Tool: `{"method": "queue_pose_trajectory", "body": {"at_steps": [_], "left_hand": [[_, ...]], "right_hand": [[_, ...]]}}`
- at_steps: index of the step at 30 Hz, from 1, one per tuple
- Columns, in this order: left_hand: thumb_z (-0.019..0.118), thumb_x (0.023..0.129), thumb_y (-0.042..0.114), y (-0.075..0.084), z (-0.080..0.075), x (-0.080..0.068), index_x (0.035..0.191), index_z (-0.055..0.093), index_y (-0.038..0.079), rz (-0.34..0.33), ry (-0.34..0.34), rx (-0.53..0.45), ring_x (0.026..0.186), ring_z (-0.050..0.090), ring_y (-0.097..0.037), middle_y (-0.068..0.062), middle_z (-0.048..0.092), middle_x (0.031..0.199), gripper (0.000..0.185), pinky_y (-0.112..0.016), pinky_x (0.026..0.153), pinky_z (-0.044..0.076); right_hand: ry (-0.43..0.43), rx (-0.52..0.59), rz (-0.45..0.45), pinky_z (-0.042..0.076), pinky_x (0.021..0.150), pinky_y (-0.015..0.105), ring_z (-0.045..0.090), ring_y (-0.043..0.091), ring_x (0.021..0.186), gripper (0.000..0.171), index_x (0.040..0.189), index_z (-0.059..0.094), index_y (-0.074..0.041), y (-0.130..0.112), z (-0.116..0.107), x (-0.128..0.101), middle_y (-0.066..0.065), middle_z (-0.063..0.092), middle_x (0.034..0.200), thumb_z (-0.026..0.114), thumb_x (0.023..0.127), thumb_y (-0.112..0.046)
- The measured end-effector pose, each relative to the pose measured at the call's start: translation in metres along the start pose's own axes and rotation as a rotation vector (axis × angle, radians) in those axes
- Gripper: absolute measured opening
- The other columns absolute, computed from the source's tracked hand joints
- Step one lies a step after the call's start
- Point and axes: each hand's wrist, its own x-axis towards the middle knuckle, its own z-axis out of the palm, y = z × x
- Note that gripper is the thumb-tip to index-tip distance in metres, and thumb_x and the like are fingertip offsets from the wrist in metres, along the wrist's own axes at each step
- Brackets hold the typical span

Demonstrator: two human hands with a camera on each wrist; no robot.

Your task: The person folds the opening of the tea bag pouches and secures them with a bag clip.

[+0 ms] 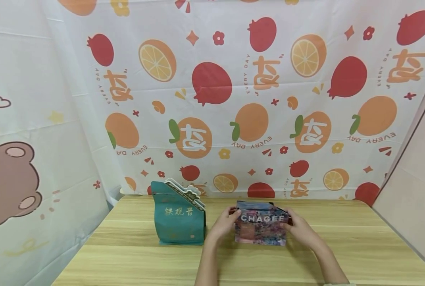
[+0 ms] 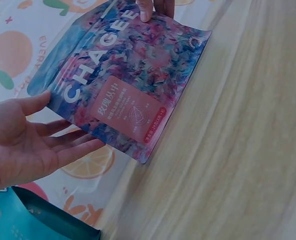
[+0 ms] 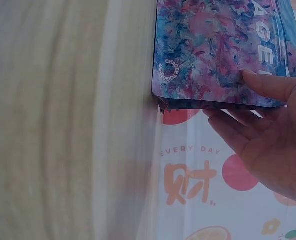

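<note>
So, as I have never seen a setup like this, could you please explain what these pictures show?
There is no robot here, just a person's bare left hand and right hand. The widest picture comes from a camera worn on the head, looking forward and down. The other two come from cameras on the wrists, so the wooden table looks tilted in them. A teal bag stands on it, to the person's left. Both hands hold a colorful bag marked CHAGEE by its sides. Behind hangs a fruit-print cloth.
</note>
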Motion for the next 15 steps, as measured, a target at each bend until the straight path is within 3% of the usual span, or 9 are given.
{"method": "queue_pose_trajectory", "body": {"at_steps": [15], "left_hand": [[0.044,0.098,0.021,0.004,-0.011,-0.005,0.133,0.033,-0.011,-0.034,-0.015,0.011,0.114,0.042,-0.040,-0.026,0.040,0.127,0.048,-0.050,0.087,0.040]], "right_hand": [[0.006,0.033,-0.046,0.045,0.078,0.040,0.055,0.031,0.099,0.034,0.119,0.048,0.000,-0.002,0.006,0.002,0.017,0.056,0.108,0.058,0.087,0.004]]}}
